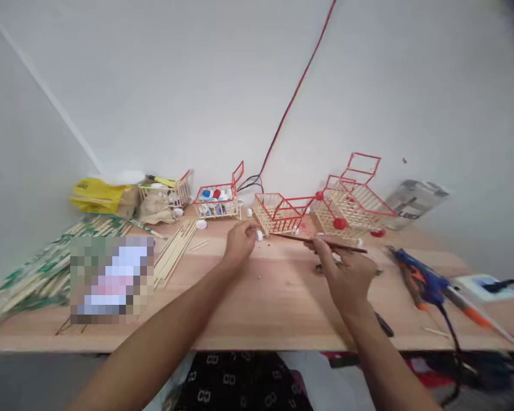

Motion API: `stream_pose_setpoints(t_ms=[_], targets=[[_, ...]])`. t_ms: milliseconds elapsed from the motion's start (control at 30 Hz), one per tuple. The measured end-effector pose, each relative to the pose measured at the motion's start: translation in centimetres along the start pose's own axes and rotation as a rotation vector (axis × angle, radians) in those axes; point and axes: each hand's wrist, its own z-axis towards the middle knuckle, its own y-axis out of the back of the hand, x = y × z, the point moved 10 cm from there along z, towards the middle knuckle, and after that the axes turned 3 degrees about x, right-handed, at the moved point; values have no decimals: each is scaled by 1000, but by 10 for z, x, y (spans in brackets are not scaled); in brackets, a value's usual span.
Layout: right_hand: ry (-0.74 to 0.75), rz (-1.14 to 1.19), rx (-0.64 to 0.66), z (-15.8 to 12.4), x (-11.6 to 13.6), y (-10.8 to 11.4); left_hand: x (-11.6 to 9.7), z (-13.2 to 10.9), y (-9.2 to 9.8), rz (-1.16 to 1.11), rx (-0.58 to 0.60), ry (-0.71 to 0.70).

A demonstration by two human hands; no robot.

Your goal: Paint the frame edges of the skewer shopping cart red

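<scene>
My right hand (pixel 349 274) grips a thin, dark reddish-brown paintbrush (pixel 293 237), its tip pointing left to the near bottom edge of a miniature shopping cart (pixel 278 214). This cart is built of pale wooden sticks, with red on its top rim, handle and one end. At the cart's near left corner is my left hand (pixel 241 242), fingers pinched together beside a white cap wheel (pixel 259 235). They seem to hold the cart there, though the exact contact is hard to see. Small dark bits lie partly hidden behind my right hand.
More stick carts stand along the wall: a filled one (pixel 216 200), another at left, a larger one (pixel 351 205) with red wheels. Bundled chopsticks (pixel 47 268), loose sticks (pixel 173 254) and a blurred-out rectangle (pixel 111 279) lie left. A blue glue gun (pixel 422 279) and power strip (pixel 484 285) are right.
</scene>
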Motion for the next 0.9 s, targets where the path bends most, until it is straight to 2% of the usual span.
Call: stream_pose_setpoints(t_ms=[133, 333, 533, 667, 900], targets=[[-49, 21, 1, 2, -6, -8, 1, 1, 2, 2, -10, -1], [-36, 8, -80, 8, -5, 6, 3, 0, 3, -30, -23, -1], [-21, 14, -35, 5, 1, 0, 2, -1, 4, -35, -25, 8], [-64, 48, -27, 7, -5, -5, 2, -1, 5, -36, -26, 0], [-38, 34, -82, 10, -2, 7, 6, 0, 3, -43, -24, 13]])
